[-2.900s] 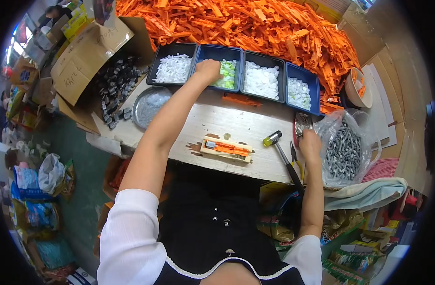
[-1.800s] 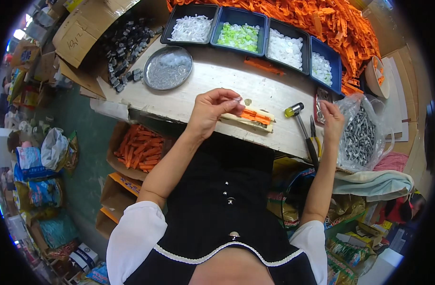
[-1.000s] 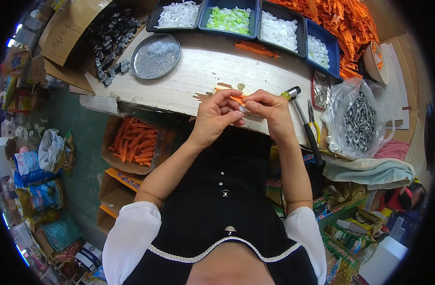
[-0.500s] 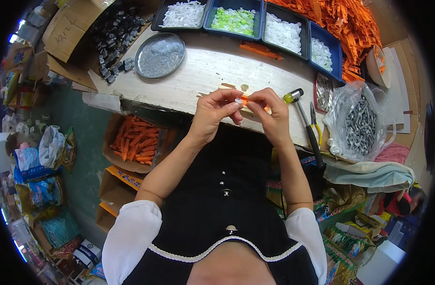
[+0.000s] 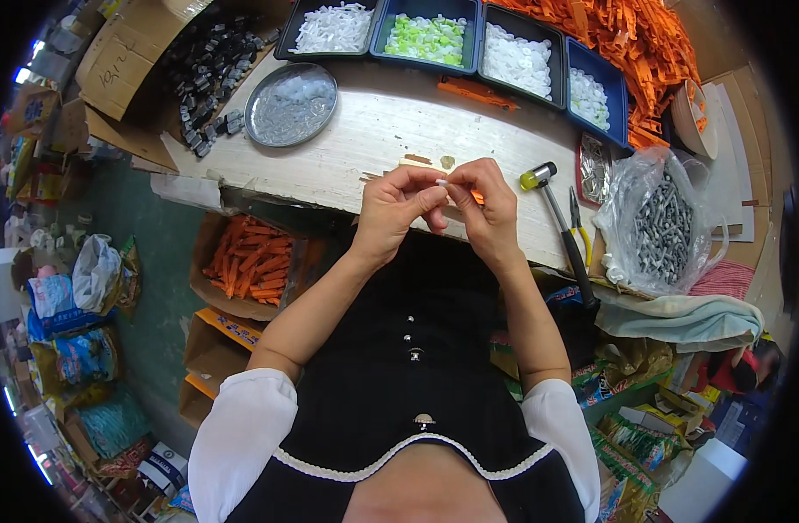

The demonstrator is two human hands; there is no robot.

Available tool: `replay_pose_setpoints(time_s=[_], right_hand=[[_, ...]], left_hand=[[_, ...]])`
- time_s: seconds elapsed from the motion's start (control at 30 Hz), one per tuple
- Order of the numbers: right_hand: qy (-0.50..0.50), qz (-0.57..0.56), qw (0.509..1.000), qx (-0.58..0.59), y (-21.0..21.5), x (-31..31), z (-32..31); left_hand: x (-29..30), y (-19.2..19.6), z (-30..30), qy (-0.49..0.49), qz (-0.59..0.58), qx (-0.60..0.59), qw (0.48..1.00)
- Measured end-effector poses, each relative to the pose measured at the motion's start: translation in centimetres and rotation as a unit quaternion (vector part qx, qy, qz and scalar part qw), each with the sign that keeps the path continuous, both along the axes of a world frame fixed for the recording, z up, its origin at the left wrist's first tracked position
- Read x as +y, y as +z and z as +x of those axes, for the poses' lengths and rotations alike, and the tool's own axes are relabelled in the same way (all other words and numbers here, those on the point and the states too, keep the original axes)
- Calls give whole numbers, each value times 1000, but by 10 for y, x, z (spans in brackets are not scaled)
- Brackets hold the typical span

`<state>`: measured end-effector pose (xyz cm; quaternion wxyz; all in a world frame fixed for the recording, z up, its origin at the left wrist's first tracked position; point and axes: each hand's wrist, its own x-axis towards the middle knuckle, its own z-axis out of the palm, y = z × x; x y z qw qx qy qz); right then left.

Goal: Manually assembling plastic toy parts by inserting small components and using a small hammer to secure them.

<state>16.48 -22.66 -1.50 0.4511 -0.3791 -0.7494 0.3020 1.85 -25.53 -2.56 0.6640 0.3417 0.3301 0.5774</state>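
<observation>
My two hands meet above the front edge of the worktable. My left hand (image 5: 389, 209) is closed, thumb and forefinger pinching a tiny white plastic piece (image 5: 441, 182). The fingertips of my right hand (image 5: 491, 213) press at the same piece from the other side. An orange plastic part (image 5: 478, 197) shows between the fingers of my right hand, most of it covered. To the right of that hand lies a hammer (image 5: 563, 222) with a yellow-green face and dark handle, and beside it yellow-handled pliers (image 5: 582, 231).
Along the back stand bins of white pieces (image 5: 334, 29), green-and-white pieces (image 5: 424, 40), white discs (image 5: 517, 63) and a blue bin (image 5: 622, 118). A round metal tin (image 5: 291, 139), an orange heap (image 5: 626, 44), a bag of metal parts (image 5: 663, 227) and a box of orange parts (image 5: 249, 257) surround me.
The orange part that showed between my fingertips is now mostly covered by my right hand. My right hand has shifted slightly left, and the white piece is between both hands' fingertips.
</observation>
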Motion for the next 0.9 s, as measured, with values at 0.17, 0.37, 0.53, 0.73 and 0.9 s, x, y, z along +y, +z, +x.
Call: replay_pose_setpoints(time_s=[0.17,0.37,0.53,0.73,0.9], right_hand=[[-29,70,987,-138,-7,14,11],[-30,97,964,-247,-17,14,6],[-36,109,955,-273,-27,19,-4],[-52,158,923,-347,-30,18,-7],[-43,149,931,-330,-30,22,-3]], left_hand=[[10,3,-8,31,-6,142,989],[28,-12,-21,38,40,288,956],[34,-22,-19,36,49,346,936],[38,-18,-22,-3,71,421,904],[48,-19,-23,-44,110,502,857]])
